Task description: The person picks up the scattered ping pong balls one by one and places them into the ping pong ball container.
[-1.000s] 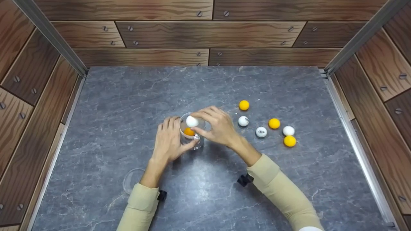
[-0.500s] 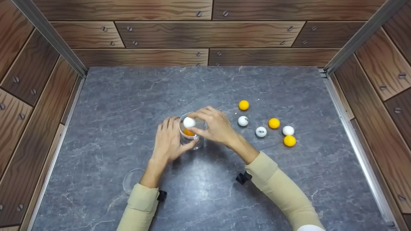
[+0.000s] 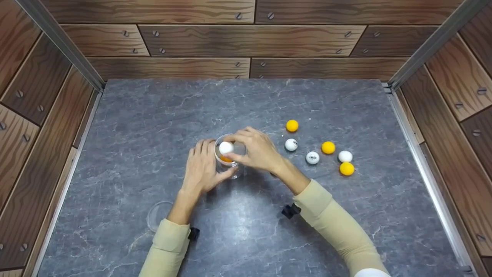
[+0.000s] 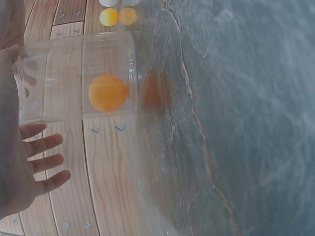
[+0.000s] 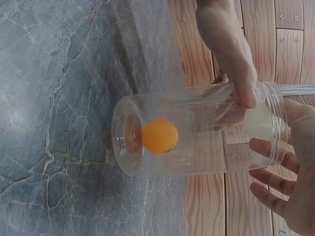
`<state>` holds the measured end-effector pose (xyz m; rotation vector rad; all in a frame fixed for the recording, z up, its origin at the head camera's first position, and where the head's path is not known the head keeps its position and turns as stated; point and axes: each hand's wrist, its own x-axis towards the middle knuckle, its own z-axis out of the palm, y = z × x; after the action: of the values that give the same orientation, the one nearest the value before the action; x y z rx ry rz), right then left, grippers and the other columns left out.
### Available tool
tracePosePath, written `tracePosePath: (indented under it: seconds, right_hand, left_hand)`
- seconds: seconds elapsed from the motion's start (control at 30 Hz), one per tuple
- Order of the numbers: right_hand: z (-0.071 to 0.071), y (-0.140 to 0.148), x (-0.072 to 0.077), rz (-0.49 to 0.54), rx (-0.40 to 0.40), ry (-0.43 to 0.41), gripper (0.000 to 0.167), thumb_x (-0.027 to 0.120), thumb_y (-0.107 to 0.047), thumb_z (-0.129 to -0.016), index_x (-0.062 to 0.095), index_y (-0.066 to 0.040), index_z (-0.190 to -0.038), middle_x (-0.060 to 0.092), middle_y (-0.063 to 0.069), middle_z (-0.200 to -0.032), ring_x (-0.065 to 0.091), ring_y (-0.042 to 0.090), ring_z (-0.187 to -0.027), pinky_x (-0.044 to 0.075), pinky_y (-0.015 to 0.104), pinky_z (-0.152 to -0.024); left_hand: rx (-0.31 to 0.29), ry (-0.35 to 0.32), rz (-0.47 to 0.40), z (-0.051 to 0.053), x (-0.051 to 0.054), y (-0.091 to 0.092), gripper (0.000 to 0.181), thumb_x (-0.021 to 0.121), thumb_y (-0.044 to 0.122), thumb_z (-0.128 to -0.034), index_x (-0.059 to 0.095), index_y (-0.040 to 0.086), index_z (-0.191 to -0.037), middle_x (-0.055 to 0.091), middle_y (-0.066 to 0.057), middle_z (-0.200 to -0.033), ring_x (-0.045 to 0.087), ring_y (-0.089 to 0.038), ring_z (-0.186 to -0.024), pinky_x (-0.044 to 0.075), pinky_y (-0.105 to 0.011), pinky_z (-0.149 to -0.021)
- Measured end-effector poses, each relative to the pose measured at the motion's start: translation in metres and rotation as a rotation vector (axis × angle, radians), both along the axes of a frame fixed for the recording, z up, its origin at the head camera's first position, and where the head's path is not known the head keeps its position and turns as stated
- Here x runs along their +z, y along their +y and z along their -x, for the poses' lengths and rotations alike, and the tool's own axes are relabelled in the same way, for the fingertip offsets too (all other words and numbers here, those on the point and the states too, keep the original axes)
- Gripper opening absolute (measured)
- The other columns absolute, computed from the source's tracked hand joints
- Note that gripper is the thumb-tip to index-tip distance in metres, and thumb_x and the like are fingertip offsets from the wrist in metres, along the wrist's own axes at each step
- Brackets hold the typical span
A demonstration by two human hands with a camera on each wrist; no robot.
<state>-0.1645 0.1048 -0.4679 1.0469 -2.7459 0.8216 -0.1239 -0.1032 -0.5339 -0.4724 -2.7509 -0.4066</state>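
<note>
A clear plastic jar (image 5: 202,160) stands upright on the table, its mouth uncovered. My left hand (image 3: 200,167) holds its left side, thumb across the front and fingers round the far side near the top. One orange ping-pong ball (image 5: 160,136) lies at the bottom of the jar. My right hand (image 3: 259,151) reaches over the rim from the right and pinches a white ping-pong ball (image 3: 226,147) between thumb and fingers. That ball sits at the jar's mouth, just inside the rim, above the orange one.
To the right, several loose orange and white balls lie on the table, among them an orange ball (image 3: 292,125) and a printed white ball (image 3: 312,157). A clear round lid (image 3: 155,215) lies flat beside the left forearm. Wood-patterned walls enclose the grey marbled table (image 3: 153,115).
My right hand has moved slightly left and brought the white ball down into the jar's mouth, so it covers more of the orange ball. The left hand and jar stay put.
</note>
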Motion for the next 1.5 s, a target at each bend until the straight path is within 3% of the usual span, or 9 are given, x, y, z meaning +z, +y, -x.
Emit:
tracePosePath:
  seconds: [0.27,0.57,0.9,1.5]
  right_hand:
    - [0.000,0.000,0.000,0.002,0.010,0.031,0.046,0.077,-0.046,-0.094,0.075,-0.016,-0.128,0.079,0.002,-0.111,0.066,0.024,-0.103,0.056,0.044,-0.092]
    - [0.000,0.000,0.001,-0.005,0.021,0.043,0.044,0.076,-0.045,-0.094,0.075,-0.017,-0.128,0.079,0.002,-0.113,0.065,0.023,-0.106,0.057,0.043,-0.092]
    - [0.000,0.004,0.001,0.011,0.058,0.177,0.042,0.075,-0.046,-0.094,0.077,-0.016,-0.123,0.078,0.004,-0.116,0.068,0.023,-0.107,0.058,0.039,-0.094]
    - [-0.005,0.022,0.003,0.011,0.130,0.302,0.055,0.075,-0.051,-0.092,0.071,-0.014,-0.133,0.072,0.005,-0.133,0.067,0.023,-0.116,0.058,0.039,-0.096]
  left_hand:
    - [-0.001,-0.029,0.009,0.000,0.002,0.000,0.105,0.056,0.083,-0.0841,0.051,-0.003,-0.145,0.061,-0.020,-0.141,0.058,-0.039,-0.132,0.054,-0.052,-0.097]
    - [-0.011,-0.014,-0.001,0.000,0.002,0.000,0.102,0.057,0.081,-0.0842,0.053,-0.002,-0.143,0.062,-0.018,-0.138,0.059,-0.039,-0.130,0.055,-0.051,-0.094]
    - [-0.012,-0.010,-0.016,0.001,0.001,0.000,0.101,0.058,0.081,-0.0836,0.053,-0.002,-0.141,0.062,-0.018,-0.138,0.060,-0.038,-0.128,0.055,-0.052,-0.093]
    - [-0.012,-0.035,-0.022,0.000,0.003,0.000,0.104,0.056,0.083,-0.0824,0.052,-0.002,-0.142,0.062,-0.019,-0.140,0.059,-0.039,-0.130,0.054,-0.053,-0.096]
